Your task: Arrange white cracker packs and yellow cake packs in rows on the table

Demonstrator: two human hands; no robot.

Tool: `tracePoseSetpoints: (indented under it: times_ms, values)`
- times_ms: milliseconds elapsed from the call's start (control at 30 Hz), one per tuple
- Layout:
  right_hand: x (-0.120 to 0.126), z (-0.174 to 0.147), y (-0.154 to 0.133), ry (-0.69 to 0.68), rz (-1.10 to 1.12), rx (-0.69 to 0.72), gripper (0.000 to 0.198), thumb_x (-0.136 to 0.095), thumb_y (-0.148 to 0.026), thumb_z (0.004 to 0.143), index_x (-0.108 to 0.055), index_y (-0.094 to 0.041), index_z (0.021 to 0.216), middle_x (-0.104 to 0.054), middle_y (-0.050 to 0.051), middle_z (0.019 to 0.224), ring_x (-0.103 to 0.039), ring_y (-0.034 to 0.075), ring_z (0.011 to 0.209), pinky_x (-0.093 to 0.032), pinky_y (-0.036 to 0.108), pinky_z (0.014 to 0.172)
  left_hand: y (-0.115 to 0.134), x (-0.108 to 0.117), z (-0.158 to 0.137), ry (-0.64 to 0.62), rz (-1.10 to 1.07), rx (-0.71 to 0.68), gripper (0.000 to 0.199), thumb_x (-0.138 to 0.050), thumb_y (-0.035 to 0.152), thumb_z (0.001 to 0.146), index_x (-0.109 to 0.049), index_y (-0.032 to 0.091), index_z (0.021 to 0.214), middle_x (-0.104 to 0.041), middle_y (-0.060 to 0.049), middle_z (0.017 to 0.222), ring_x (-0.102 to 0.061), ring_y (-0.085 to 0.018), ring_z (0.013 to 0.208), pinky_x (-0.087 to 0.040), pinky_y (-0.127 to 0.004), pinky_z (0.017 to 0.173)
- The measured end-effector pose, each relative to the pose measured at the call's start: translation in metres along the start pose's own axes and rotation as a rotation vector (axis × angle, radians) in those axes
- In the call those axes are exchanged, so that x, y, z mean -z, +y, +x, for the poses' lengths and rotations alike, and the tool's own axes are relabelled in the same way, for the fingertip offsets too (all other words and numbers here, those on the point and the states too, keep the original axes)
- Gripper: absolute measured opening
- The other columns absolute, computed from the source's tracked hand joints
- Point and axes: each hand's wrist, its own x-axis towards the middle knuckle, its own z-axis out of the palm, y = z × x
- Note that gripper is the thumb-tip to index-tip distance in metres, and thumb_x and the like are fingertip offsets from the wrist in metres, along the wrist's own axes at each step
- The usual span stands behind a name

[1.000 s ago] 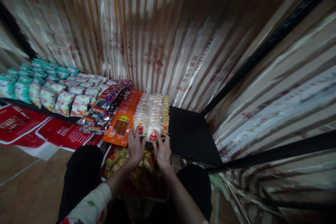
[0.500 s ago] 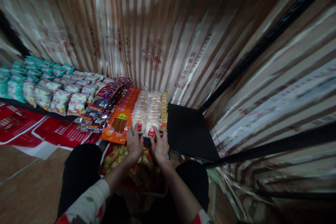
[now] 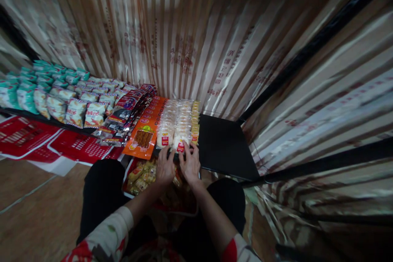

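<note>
Rows of small clear-wrapped white snack packets point(image 3: 176, 116) with red labels stand on a black shelf. At their front end, my left hand point(image 3: 166, 168) has curved fingers against the left side of the front white snack packet point(image 3: 181, 137). My right hand point(image 3: 189, 166) grips the right side of that same packet, its fingertips by the red label. A narrow row of yellow packets point(image 3: 195, 120) stands just beyond the right fingers. Below both hands, a tub point(image 3: 125, 183) between my knees holds many yellow-wrapped packets point(image 3: 143, 176); my forearms hide part of it.
Left of the white rows lie an orange bag point(image 3: 144, 129), dark purple packets point(image 3: 123, 114), white snack bags point(image 3: 76, 110) and teal bags point(image 3: 27, 94). The bare black shelf board point(image 3: 224, 147) is to the right. Striped sheeting point(image 3: 184, 28) and black poles point(image 3: 291, 65) surround the shelf.
The view has shifted slightly, so the shelf appears a little higher and further right. Both hands stay at the front white packet, the fingers slightly repositioned.
</note>
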Motion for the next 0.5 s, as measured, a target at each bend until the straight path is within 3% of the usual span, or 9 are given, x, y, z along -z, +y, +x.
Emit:
tracePoseSetpoints:
  times_ms: [167,333,433,500]
  values:
    - [-0.001,-0.001,0.004,0.032,0.002,0.035,0.041,-0.044,-0.027,0.085,-0.052,-0.026,0.125,-0.04,0.01,0.126,-0.051,0.018,0.093,-0.048,0.034,0.082,-0.001,-0.005,0.002,-0.067,-0.001,-0.064,0.047,-0.038,0.004,0.077,-0.049,0.009,0.123,-0.045,-0.016,0.127,-0.04,-0.026,0.119,-0.038,-0.044,0.102]
    - [0.001,-0.001,0.004,0.034,0.022,0.041,0.042,-0.044,-0.026,0.085,-0.05,-0.028,0.126,-0.041,0.01,0.125,-0.05,0.019,0.096,-0.047,0.036,0.085,0.005,-0.001,0.004,-0.068,-0.005,-0.029,0.05,-0.041,0.002,0.074,-0.049,0.009,0.123,-0.045,-0.015,0.127,-0.04,-0.028,0.12,-0.038,-0.044,0.102]
    - [0.006,-0.004,0.004,0.042,0.106,0.048,0.041,-0.042,-0.026,0.087,-0.049,-0.027,0.127,-0.038,0.01,0.128,-0.051,0.018,0.099,-0.046,0.037,0.089,0.017,0.015,0.007,-0.021,-0.11,0.028,0.04,-0.043,0.005,0.076,-0.057,0.012,0.113,-0.049,-0.014,0.122,-0.043,-0.027,0.117,-0.039,-0.042,0.101]
    - [0.011,-0.01,0.005,0.058,0.174,0.059,0.04,-0.04,-0.026,0.088,-0.049,-0.024,0.127,-0.037,0.01,0.128,-0.05,0.018,0.103,-0.045,0.037,0.093,0.03,0.035,0.005,-0.02,-0.281,0.087,0.026,-0.044,0.014,0.081,-0.063,0.015,0.098,-0.057,-0.011,0.107,-0.051,-0.024,0.105,-0.043,-0.04,0.095]
